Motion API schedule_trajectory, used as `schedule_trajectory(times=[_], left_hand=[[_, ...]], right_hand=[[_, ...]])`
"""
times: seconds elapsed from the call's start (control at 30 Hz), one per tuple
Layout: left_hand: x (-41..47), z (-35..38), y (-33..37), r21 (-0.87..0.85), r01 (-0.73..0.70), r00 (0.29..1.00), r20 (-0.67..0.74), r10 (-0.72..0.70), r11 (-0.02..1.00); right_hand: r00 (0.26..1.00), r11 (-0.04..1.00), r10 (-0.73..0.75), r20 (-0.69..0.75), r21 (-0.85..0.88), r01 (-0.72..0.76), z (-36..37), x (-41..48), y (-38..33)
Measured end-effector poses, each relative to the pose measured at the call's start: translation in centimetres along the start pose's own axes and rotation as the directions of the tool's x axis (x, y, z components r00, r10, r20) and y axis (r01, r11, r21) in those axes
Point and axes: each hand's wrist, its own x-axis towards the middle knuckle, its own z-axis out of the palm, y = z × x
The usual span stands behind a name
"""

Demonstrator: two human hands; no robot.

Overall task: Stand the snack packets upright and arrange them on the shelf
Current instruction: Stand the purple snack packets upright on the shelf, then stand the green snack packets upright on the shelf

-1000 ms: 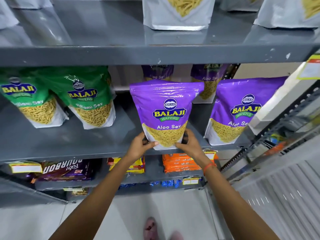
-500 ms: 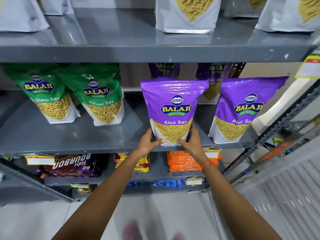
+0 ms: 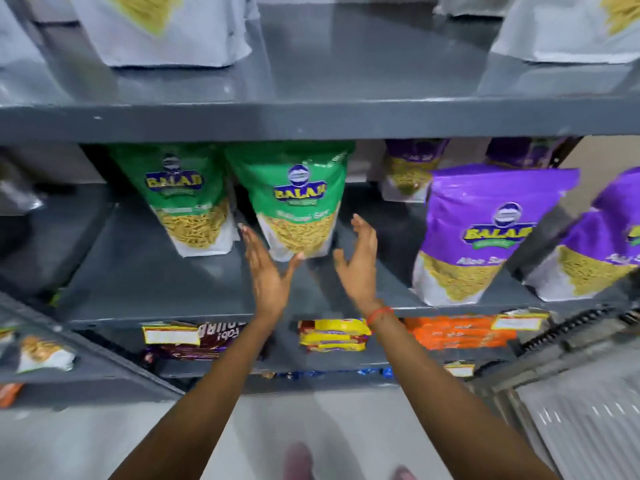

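A grey metal shelf [image 3: 145, 278] carries snack packets in a row; two green packets stand upright at its middle, the nearer green packet [image 3: 298, 206] flanked by both hands; the left hand [image 3: 266, 271] is spread open, its thumb tip at the packet's bottom edge; the right hand [image 3: 356, 261] is open too, apart from the packet, grasping nothing; a purple packet [image 3: 474, 233] stands upright to the right, well apart.

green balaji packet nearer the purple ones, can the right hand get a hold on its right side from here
Probably yes: the open right hand is just beside the green foil snack packet, with only bare grey metal shelf between them.
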Motion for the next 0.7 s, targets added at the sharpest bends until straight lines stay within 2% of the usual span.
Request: schedule_trajectory(times=[0.1, 0.17, 0.27, 0.37, 0.53, 0.7], left_hand=[[3.5, -0.9, -3.0, -0.071, 0.208, 0.968, 0.156, -0.195, 0.976], [5.0, -1.0, -4.2, -0.102, 0.257, 0.933, 0.284, -0.219, 0.961], [5.6, -1.1, -5.4, -0.130, 0.268, 0.893, 0.404, -0.195, 0.955], [4.2, -1.7, -5.8, -0.196, 0.284, 0.905, 0.378, -0.195, 0.939], [-0.6, -3.4, -6.2, -0.216, 0.238, 0.906, 0.401, -0.136, 0.947], [-3.5, -4.5, -6.2, -0.184, 0.252, 0.890, 0.430, -0.153, 0.950]], right_hand=[[0.952, 0.965, 0.245, 0.185, 0.044, -0.257, 3.2, 3.4, 0.7], [0.897, 0.921, 0.339, 0.283, 0.096, -0.379, 4.2, 4.8, 1.2], [0.884, 0.909, 0.359, 0.298, 0.105, -0.404, 4.7, 5.0, 2.0], [0.878, 0.901, 0.358, 0.317, 0.132, -0.414, 4.0, 3.2, 2.5], [0.883, 0.900, 0.327, 0.337, 0.172, -0.399, 2.2, -2.2, 2.5], [0.880, 0.903, 0.309, 0.361, 0.178, -0.391, 0.9, -5.5, 2.2]])
